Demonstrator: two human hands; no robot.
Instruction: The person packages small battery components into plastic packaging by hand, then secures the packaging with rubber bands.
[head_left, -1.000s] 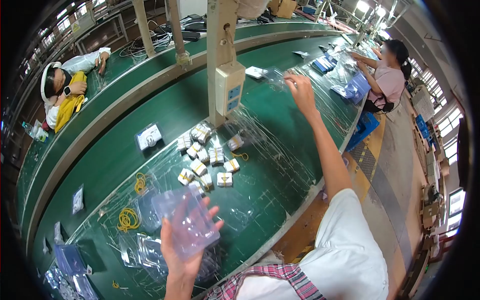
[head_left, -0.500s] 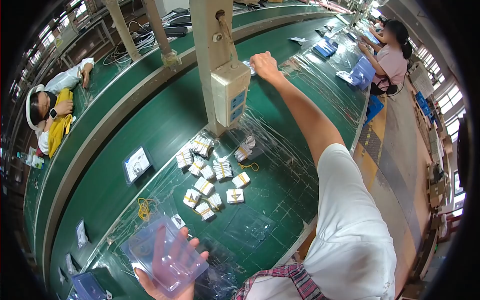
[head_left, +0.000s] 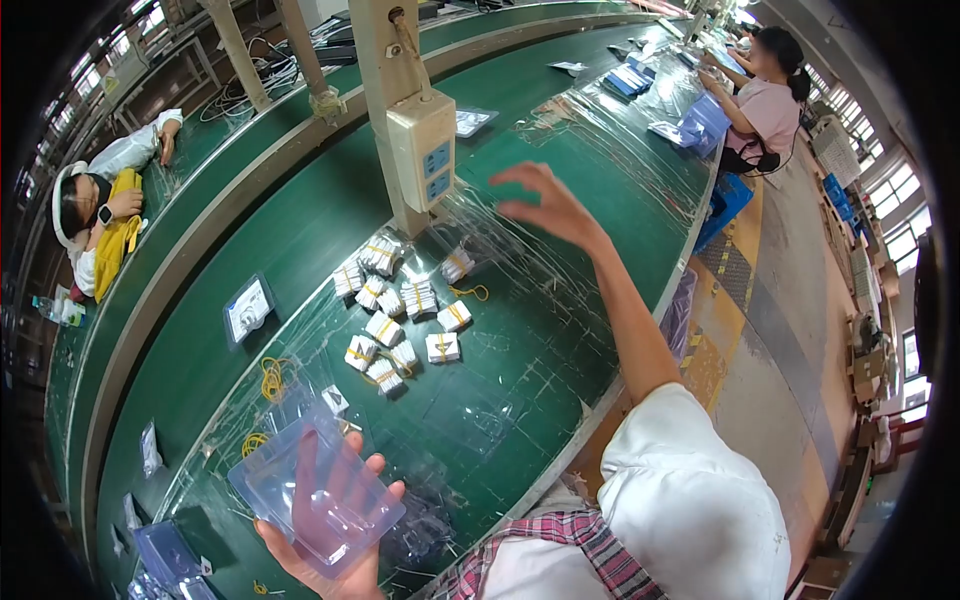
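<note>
1. Head view: the left hand (head_left: 350, 568) was open beneath a clear plastic tray (head_left: 268, 478), fingers spread and visible through it, thumb at the tray's lower left side.
2. Right hand (head_left: 545, 205) was raised over the green counter (head_left: 575, 335), open, fingers apart and slightly bent; outline blurred. Nearest fixture: the socket box (head_left: 422, 150) on the post (head_left: 385, 70).
3. Tray location: above the counter's near left part, beside the yellow rubber bands (head_left: 272, 380) and a heap of clear plastic (head_left: 418, 525).
4. White bundles (head_left: 418, 297), strapped in yellow, lay clustered between the post and the left hand. One clear plastic piece (head_left: 480, 415) lay flat nearer the counter's front edge.
5. A flat pack (head_left: 248, 308) lay beyond the bundles; another (head_left: 472, 121) lay just beside the post.
6. Bluish plastic packaging (head_left: 165, 550) occupied the counter's left end.
7. One co-worker (head_left: 768, 115) sat along the right side; another person (head_left: 92, 205) leaned on the far surface.
</note>
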